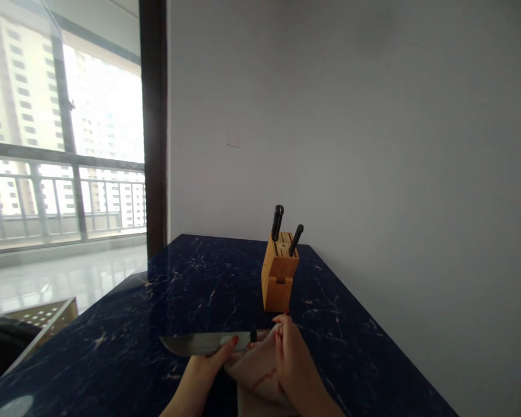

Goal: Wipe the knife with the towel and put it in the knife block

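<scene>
Blue marble counter (208, 272): left hand (200, 379) holds knife (195, 343), right hand (293, 362) pinches cloth (258, 370).

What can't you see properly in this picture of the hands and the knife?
In the head view:
The kitchen knife's handle: hidden by the cloth and the right hand.
The blades of the two knives: hidden inside the slots of the wooden block.
The cloth's lower end: cut off by the bottom edge.
The dark thing at far left: cut off by the left edge, too dark to name.
</scene>
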A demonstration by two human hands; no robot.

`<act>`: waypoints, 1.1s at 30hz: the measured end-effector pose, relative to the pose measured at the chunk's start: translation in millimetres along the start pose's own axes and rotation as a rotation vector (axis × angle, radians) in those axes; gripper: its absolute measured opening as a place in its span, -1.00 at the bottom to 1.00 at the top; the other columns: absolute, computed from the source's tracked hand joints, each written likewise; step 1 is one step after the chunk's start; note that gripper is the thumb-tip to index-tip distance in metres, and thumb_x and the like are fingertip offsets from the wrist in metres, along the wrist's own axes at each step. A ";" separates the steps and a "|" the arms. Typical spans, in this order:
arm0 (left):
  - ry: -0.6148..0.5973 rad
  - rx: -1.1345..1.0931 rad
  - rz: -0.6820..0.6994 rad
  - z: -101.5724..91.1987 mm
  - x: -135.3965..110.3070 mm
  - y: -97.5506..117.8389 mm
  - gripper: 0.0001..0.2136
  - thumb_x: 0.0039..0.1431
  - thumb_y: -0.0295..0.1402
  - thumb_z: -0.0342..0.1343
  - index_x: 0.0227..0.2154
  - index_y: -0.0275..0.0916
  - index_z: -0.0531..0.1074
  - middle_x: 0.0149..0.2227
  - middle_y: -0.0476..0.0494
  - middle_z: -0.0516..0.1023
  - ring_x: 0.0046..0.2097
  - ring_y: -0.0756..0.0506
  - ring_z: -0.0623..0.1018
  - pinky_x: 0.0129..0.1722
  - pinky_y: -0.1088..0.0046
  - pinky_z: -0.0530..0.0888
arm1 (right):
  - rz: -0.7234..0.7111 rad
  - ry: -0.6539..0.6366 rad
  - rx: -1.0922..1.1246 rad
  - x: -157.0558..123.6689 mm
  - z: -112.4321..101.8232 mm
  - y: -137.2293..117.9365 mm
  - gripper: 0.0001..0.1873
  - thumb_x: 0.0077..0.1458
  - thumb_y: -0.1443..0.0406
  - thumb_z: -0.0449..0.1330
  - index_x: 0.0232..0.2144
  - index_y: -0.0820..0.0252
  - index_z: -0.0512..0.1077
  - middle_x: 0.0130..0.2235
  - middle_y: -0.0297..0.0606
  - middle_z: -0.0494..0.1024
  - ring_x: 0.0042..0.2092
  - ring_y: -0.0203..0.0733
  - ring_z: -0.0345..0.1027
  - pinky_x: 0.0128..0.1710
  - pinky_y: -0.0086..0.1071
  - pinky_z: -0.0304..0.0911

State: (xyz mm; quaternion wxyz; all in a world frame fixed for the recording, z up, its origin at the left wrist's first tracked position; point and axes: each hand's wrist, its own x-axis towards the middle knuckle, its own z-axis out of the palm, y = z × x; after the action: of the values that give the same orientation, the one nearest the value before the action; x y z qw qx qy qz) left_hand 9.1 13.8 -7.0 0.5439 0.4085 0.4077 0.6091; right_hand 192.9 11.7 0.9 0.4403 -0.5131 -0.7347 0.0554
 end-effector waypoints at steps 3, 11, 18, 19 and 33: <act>0.005 -0.030 -0.017 0.4 0.2 0.2 -0.57 -0.25 -0.21 0.31 -0.28 -0.36 0.48 -0.26 -0.24 0.58 -0.07 -0.30 0.47 -0.03 0.19 0.36 | 0.056 0.034 -0.014 4.3 -4.7 5.4 -0.71 0.07 0.43 -0.13 -0.12 0.23 0.17 -0.24 -0.16 0.40 -0.20 -0.19 0.33 -0.19 -0.32 0.24; -0.034 0.000 -0.018 -3.1 0.8 -6.4 -0.59 -0.18 -0.21 0.27 -0.24 -0.33 0.47 -0.26 -0.20 0.58 -0.09 -0.28 0.48 0.01 0.17 0.32 | -0.009 -0.030 -0.041 -1.4 -2.6 1.4 -0.65 0.06 0.46 -0.15 -0.08 0.22 0.16 -0.17 -0.14 0.40 -0.14 -0.18 0.31 -0.14 -0.31 0.22; -0.153 0.246 0.016 -4.9 4.0 -16.1 -0.72 -0.24 -0.18 0.28 -0.45 -0.25 0.55 -0.34 -0.16 0.60 -0.21 -0.26 0.53 -0.10 0.29 0.39 | -0.107 -0.108 -0.047 -9.6 3.0 -17.8 -0.61 0.10 0.42 -0.11 0.00 0.13 0.09 -0.21 -0.21 0.42 -0.16 -0.19 0.32 -0.17 -0.31 0.20; -0.140 0.218 0.008 -3.7 3.1 -15.0 -0.71 -0.24 -0.18 0.28 -0.44 -0.24 0.55 -0.33 -0.15 0.60 -0.21 -0.25 0.53 -0.11 0.30 0.39 | -0.115 -0.114 -0.063 -10.2 3.7 -18.8 -0.60 0.09 0.43 -0.10 0.01 0.12 0.08 -0.20 -0.21 0.42 -0.15 -0.18 0.32 -0.16 -0.29 0.19; 0.007 -0.319 -0.198 -13.7 9.8 28.0 -0.78 -0.11 -0.34 0.26 -0.37 -0.36 0.51 -0.25 -0.21 0.58 -0.15 -0.11 0.51 -0.27 0.56 0.40 | 0.228 0.138 0.430 23.1 -32.8 -14.2 -0.51 0.03 0.13 0.09 -0.01 0.19 0.18 -0.41 -0.35 0.29 -0.40 -0.26 0.21 -0.33 -0.34 0.19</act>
State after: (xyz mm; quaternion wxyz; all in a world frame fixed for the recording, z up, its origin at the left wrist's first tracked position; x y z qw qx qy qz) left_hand -13.8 20.7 15.3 0.6577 0.2726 0.3462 0.6109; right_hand 204.0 11.5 41.9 0.5792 -0.4899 -0.6116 0.2247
